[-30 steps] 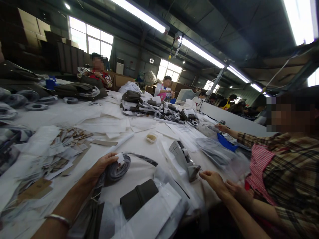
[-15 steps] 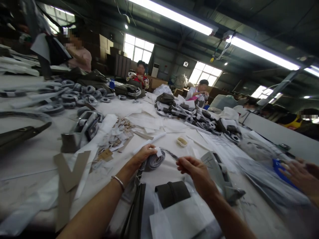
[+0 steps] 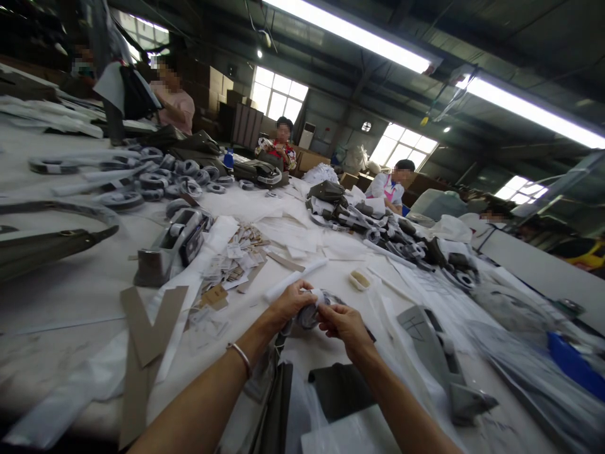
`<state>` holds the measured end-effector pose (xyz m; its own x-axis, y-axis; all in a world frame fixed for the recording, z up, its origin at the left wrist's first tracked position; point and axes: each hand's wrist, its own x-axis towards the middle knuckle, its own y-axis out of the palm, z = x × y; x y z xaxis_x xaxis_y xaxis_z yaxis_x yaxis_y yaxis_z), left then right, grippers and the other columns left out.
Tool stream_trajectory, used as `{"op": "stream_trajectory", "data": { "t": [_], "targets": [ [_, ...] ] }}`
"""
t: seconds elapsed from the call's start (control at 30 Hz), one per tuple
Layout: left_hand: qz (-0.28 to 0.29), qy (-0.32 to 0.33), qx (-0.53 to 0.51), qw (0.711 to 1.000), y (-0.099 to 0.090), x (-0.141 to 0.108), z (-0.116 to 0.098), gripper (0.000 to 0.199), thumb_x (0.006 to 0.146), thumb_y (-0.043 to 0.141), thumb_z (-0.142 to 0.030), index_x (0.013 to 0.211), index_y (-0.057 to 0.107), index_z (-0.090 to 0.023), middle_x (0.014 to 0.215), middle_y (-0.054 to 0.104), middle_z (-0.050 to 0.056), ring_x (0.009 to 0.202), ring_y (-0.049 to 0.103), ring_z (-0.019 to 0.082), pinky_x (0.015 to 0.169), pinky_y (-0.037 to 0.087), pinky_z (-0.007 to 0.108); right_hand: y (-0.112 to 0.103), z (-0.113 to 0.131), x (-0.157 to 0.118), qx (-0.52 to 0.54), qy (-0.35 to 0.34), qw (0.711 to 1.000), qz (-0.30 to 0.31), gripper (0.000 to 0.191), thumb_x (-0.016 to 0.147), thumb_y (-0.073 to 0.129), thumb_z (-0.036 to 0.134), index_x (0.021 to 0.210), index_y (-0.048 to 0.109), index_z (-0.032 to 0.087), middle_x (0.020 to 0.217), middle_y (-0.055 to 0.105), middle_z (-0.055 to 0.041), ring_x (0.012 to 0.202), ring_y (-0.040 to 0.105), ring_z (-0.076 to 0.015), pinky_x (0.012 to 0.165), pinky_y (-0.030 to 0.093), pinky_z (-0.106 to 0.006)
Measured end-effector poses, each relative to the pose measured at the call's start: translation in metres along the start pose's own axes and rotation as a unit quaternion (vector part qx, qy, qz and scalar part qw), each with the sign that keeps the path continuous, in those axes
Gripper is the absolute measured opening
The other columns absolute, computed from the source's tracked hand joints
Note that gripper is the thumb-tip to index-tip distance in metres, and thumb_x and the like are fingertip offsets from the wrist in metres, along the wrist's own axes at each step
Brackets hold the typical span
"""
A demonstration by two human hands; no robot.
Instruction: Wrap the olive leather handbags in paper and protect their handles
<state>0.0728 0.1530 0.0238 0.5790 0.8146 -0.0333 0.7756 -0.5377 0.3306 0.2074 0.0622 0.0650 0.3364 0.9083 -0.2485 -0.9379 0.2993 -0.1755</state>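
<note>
Both hands [image 3: 289, 304] [image 3: 345, 325] meet, forearms [image 3: 201, 388] slanting inward, pinching the coiled strap [image 3: 308, 317].

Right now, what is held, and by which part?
A wrapped coil; left hand holds its upper left edge. Right hand meets its right side; grip there unclear.

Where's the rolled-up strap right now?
In the head view, the rolled-up strap is just below the picture's middle, between the left hand and right hand, beyond the dark folded piece.
</note>
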Motion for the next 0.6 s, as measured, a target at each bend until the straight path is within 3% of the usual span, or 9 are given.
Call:
{"op": "stream_trajectory", "data": {
  "t": [0.23,0.43,0.53,0.6],
  "targets": [
    [-0.014,-0.004,0.014,1.000,0.001,0.001,0.004,0.039,0.065,0.068,-0.036,0.094,0.051,-0.017,0.063,0.057,-0.005,0.052,0.053,0.011,0.048,0.037,0.021,0.000,-0.002,-0.001,-0.023,-0.016,0.999,0.031,0.044,0.052,0.082,0.052,0.073,0.070,0.015,0.066,0.070,-0.0031,0.057,0.062,-0.0134,0.057,0.050,-0.026],
    [0.006,-0.023,0.012,1.000,0.004,-0.005,-0.002,0.032,0.069,0.062,-0.036,0.092,0.047,-0.020,0.062,0.057,-0.005,0.051,0.053,0.011,0.048,0.039,0.021,0.004,0.001,0.006,-0.133,0.001,0.991,0.005,0.027,0.067,0.071,0.044,0.066,0.067,0.018,0.059,0.067,-0.0022,0.047,0.059,-0.0149,0.050,0.048,-0.028],
    [0.015,-0.025,0.013,0.999,0.003,-0.009,-0.008,0.026,0.074,0.058,-0.038,0.088,0.047,-0.020,0.063,0.057,-0.004,0.050,0.051,0.010,0.049,0.040,0.022,0.000,0.009,0.008,-0.220,-0.015,0.975,-0.025,0.033,0.071,0.071,0.045,0.053,0.061,0.020,0.046,0.058,-0.0005,0.042,0.054,-0.0150,0.046,0.040,-0.027],
    [0.018,-0.015,0.022,0.999,0.004,-0.010,-0.010,0.022,0.079,0.057,-0.037,0.086,0.048,-0.019,0.064,0.056,-0.004,0.052,0.051,0.010,0.051,0.041,0.022,-0.005,0.016,0.007,-0.335,-0.085,0.936,-0.068,0.036,0.074,0.072,0.046,0.051,0.058,0.021,0.048,0.058,-0.0017,0.050,0.057,-0.0168,0.052,0.039,-0.027]
  ]
}}
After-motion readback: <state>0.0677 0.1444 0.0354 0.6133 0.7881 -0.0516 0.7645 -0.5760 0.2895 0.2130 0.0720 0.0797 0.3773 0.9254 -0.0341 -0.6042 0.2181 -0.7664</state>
